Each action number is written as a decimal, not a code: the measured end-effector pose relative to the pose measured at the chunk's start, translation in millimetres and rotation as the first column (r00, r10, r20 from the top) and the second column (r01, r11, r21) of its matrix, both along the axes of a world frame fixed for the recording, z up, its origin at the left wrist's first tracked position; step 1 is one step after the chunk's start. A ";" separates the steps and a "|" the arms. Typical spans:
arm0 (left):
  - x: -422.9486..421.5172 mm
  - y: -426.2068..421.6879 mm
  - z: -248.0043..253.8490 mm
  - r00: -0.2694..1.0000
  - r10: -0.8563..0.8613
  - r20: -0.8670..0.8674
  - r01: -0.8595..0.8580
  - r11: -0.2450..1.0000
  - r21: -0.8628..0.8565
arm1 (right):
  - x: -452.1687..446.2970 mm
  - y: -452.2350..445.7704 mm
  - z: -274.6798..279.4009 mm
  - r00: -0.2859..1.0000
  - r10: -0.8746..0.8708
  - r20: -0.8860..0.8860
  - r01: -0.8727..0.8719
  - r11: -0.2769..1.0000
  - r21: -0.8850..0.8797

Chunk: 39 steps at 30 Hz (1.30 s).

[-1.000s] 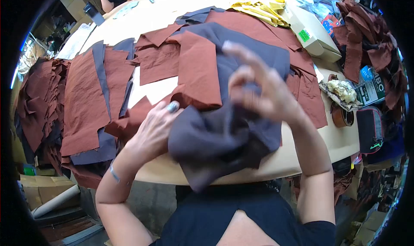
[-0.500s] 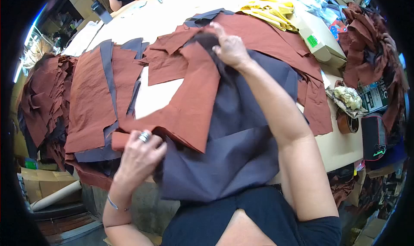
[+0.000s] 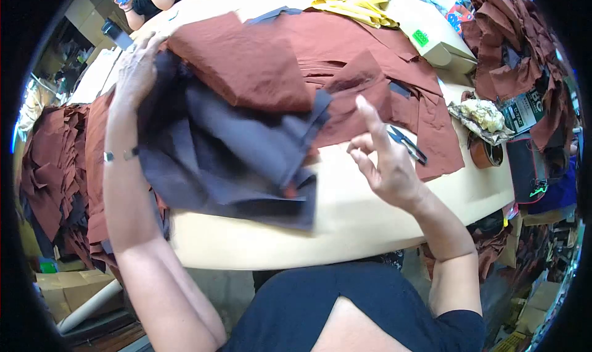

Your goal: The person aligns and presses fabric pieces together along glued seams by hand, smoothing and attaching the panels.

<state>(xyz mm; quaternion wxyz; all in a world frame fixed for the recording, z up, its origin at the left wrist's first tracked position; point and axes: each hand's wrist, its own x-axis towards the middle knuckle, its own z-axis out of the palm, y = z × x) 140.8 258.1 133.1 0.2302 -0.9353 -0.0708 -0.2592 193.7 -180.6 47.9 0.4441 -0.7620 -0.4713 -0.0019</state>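
Note:
My left hand (image 3: 137,71) reaches far to the left, fingers closed on the upper edge of a fabric piece. The piece has a dark navy side (image 3: 228,142) and a rust-brown side (image 3: 240,62); it is folded over, partly lifted and blurred along its lower edge. Palm partly up, my right hand (image 3: 390,170) hovers over the table right of the fabric, its fingers apart and nothing in them. Just beyond it, black-handled thread snips (image 3: 408,144) lie by more rust-brown fabric pieces (image 3: 370,93).
Stacked rust-brown pieces (image 3: 52,167) hang over the table's left edge. A yellow cloth (image 3: 354,5), a pale box (image 3: 435,40), a brown cup (image 3: 485,153) and a dark pouch (image 3: 527,167) line the far and right sides. Another person's hand (image 3: 126,1) holds a blue object.
My left hand has swung up and left with the fabric, uncovering table near me and the snips. My right hand has let go of the fabric and come down to the right.

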 end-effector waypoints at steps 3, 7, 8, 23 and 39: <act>3.6 -79.0 -17.3 0.978 -0.204 0.045 0.209 0.948 -0.240 | 4.2 -14.0 -14.2 0.971 -0.012 0.239 0.012 1.000 0.001; -27.5 -171.1 -47.9 0.907 -0.420 -0.019 0.367 0.814 -0.450 | 18.9 -14.4 -13.7 0.962 -0.006 0.274 0.062 0.979 -0.195; -35.4 -188.4 -55.5 0.879 -0.477 -0.031 0.396 0.763 -0.510 | 26.5 -10.9 -12.3 0.951 0.012 0.308 0.071 0.963 -0.258; -87.7 -127.0 -74.0 0.949 -0.314 -0.026 0.223 0.730 -0.647 | 66.6 16.8 -21.5 0.982 -0.114 0.149 0.078 0.971 0.228; -63.1 -214.2 -107.2 0.879 -0.474 -0.047 0.362 0.730 -0.579 | 1.1 -11.9 9.9 0.948 0.114 -0.297 -0.030 0.961 0.275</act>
